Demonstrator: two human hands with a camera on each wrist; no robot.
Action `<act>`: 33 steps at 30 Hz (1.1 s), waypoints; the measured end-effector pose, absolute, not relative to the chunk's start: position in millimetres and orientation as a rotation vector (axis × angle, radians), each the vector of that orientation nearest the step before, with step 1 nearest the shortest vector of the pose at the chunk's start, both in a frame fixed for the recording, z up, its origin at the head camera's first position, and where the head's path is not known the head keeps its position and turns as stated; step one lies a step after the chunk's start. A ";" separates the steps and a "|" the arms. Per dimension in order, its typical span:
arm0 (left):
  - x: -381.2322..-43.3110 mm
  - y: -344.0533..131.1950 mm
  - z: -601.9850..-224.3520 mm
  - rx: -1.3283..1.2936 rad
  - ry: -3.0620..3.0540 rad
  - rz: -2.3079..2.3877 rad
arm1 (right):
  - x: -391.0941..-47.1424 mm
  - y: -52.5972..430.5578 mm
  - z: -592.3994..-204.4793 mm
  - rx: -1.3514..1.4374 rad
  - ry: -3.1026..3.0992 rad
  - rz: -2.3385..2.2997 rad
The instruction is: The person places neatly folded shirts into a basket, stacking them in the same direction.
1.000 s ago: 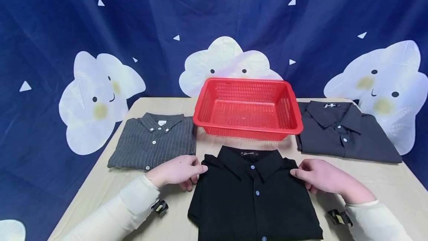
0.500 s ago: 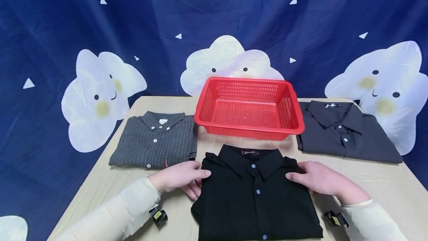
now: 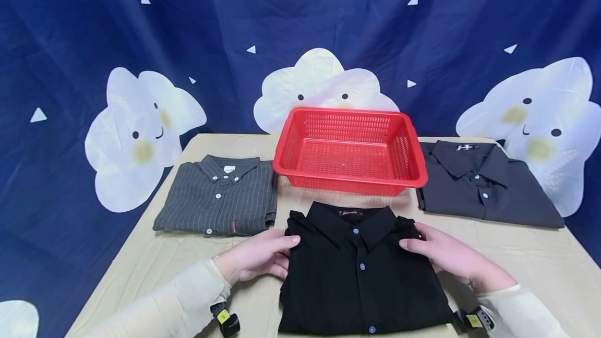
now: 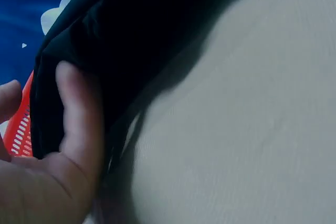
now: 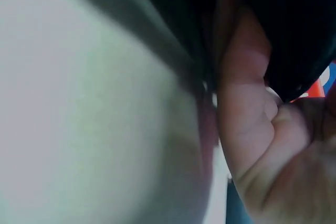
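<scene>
A folded black button-up shirt [image 3: 361, 286] with its collar facing away lies at the front middle of the table in the head view. At its left shoulder edge, my left hand [image 3: 263, 257] grips the cloth, thumb on top and fingers at the side and underneath. The left wrist view has that hand [image 4: 68, 145] against the dark fabric [image 4: 105, 35]. On the opposite edge my right hand [image 3: 453, 254] holds the shirt, its thumb lying over the top. Fingers of the right hand [image 5: 262, 124] reach beneath the black cloth in the right wrist view, their tips hidden.
Behind the shirt stands a red perforated plastic basket [image 3: 349, 176] with nothing in it. A folded grey striped shirt [image 3: 218, 200] is at left, and a folded dark grey shirt [image 3: 485, 186] at right. A blue cloud-print curtain [image 3: 225, 30] hangs past the table's [image 3: 150, 270] back edge.
Both hands have moved inward, their fingers sliding further under the black shirt's sides. The cloth jutting out at its lower left has drawn in, and the lower edge has risen slightly in view.
</scene>
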State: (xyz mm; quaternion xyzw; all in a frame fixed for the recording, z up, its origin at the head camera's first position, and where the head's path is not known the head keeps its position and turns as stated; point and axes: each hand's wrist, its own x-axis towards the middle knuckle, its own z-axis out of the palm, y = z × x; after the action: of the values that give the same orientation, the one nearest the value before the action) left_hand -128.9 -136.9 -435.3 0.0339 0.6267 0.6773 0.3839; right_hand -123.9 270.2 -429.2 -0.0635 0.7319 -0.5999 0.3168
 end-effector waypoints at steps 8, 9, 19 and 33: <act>-125.6 -134.2 -420.1 0.608 2.413 0.996 | -115.2 265.6 -431.6 -0.249 2.156 -1.491; -124.4 -133.1 -417.7 0.663 2.477 0.902 | -114.1 263.9 -430.6 -0.259 2.246 -1.426; -118.2 -125.2 -411.1 0.574 2.253 1.208 | -105.9 255.9 -419.9 -0.258 2.405 -1.286; -120.6 -118.5 -438.3 0.202 1.804 1.840 | -99.1 264.0 -421.9 -0.221 2.103 -1.541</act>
State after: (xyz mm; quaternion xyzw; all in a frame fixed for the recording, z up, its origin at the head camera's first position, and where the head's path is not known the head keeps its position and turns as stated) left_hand -120.6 -118.5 -438.3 0.0751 0.6711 0.6844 0.2749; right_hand -99.1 264.0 -421.9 -0.0817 0.7763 -0.5688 0.2593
